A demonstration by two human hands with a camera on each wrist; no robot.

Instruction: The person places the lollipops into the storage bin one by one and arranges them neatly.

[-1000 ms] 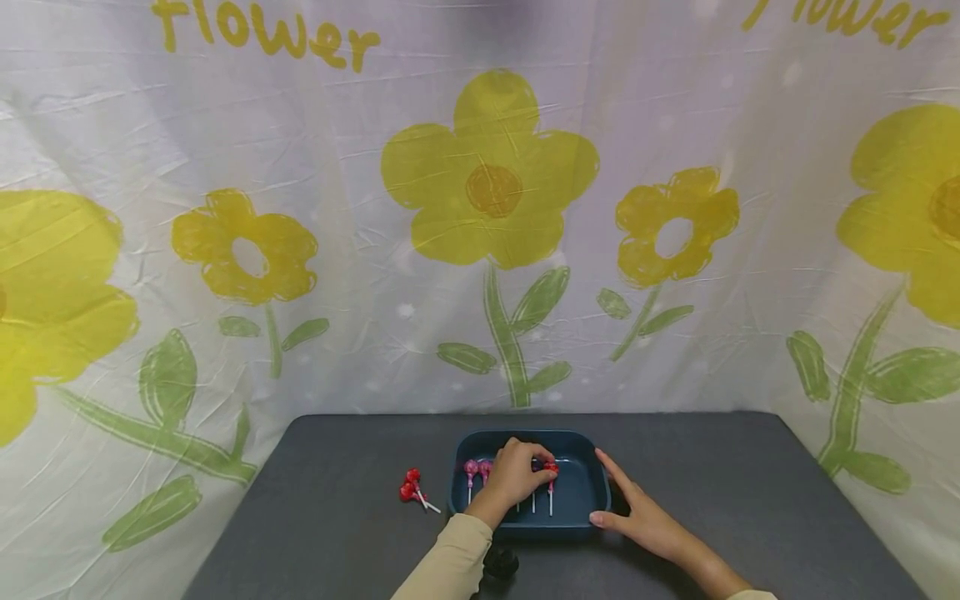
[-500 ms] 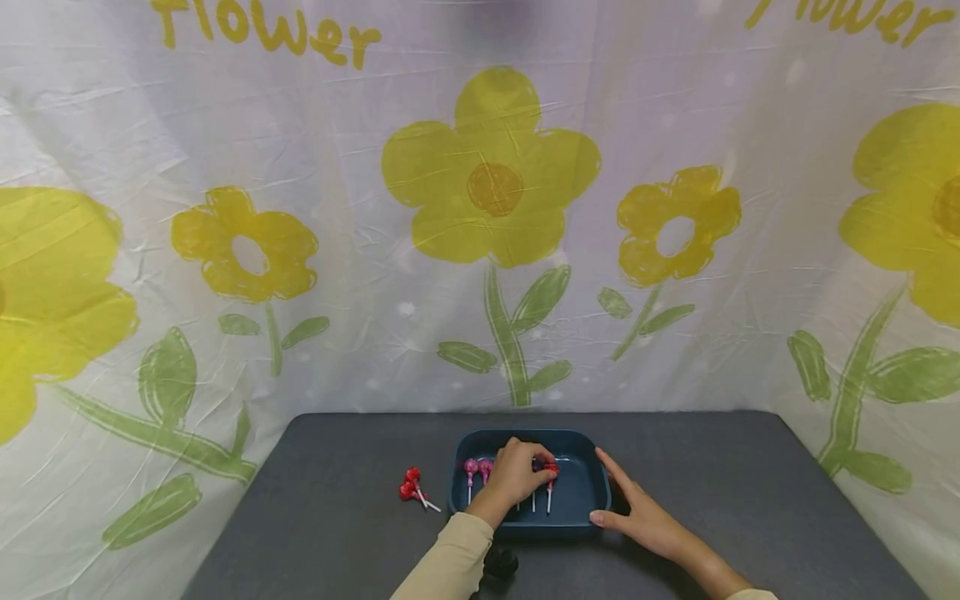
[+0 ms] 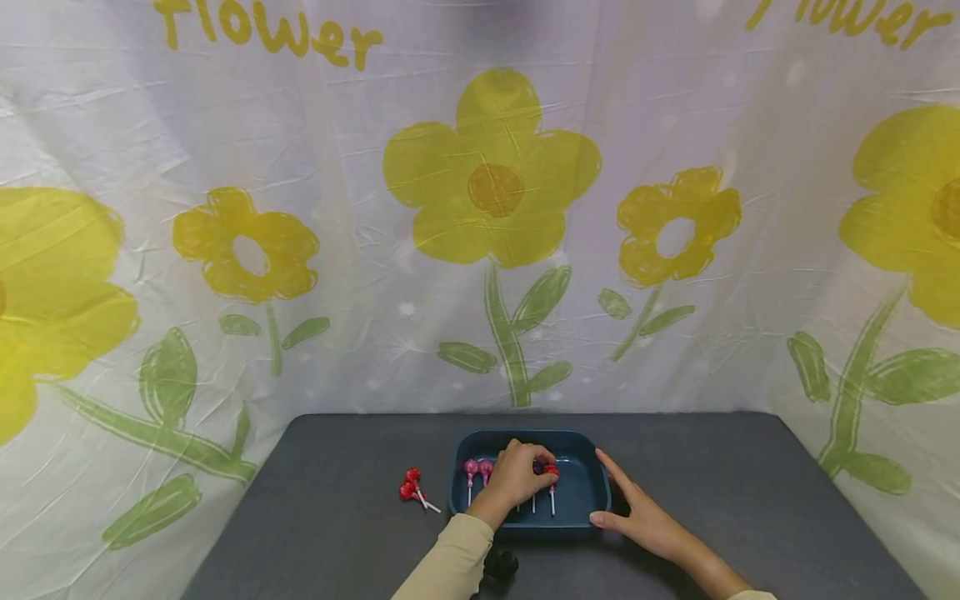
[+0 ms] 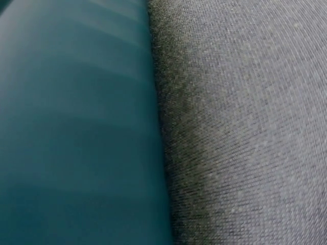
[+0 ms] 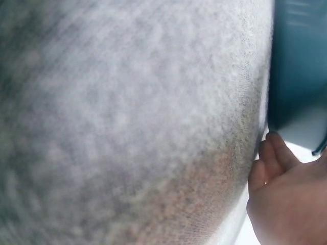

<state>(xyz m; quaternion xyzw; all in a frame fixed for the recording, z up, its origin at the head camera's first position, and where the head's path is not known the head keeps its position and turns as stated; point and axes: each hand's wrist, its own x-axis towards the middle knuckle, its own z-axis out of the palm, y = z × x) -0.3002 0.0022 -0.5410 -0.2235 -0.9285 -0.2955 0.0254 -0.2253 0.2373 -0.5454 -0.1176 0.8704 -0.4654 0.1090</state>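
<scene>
In the head view my left hand [image 3: 512, 473] reaches into a dark blue tray [image 3: 592, 492]. Its thumb and index finger pinch the head of a red lollipop [image 3: 552, 472], whose white stick points toward the front wall. Left of that hand, pink lollipops [image 3: 471, 468] lie side by side in the tray, and white sticks of others show beneath the fingers, their heads partly hidden. My right hand [image 3: 645, 518] rests against the tray's right side, fingers extended along it and thumb near the front corner. The right wrist view shows this hand [image 5: 291, 194] beside the tray wall [image 5: 301, 61].
Several red lollipops [image 3: 411, 486] lie in a small heap on the dark grey table [image 3: 337, 500], left of the tray. A black object [image 3: 501, 564] is by the left wrist. Behind the table hangs a flower-printed cloth [image 3: 360, 250].
The red lollipop's stick has swung slightly to the right at its lower end while the left fingers stay on its head. The right hand has stayed in place.
</scene>
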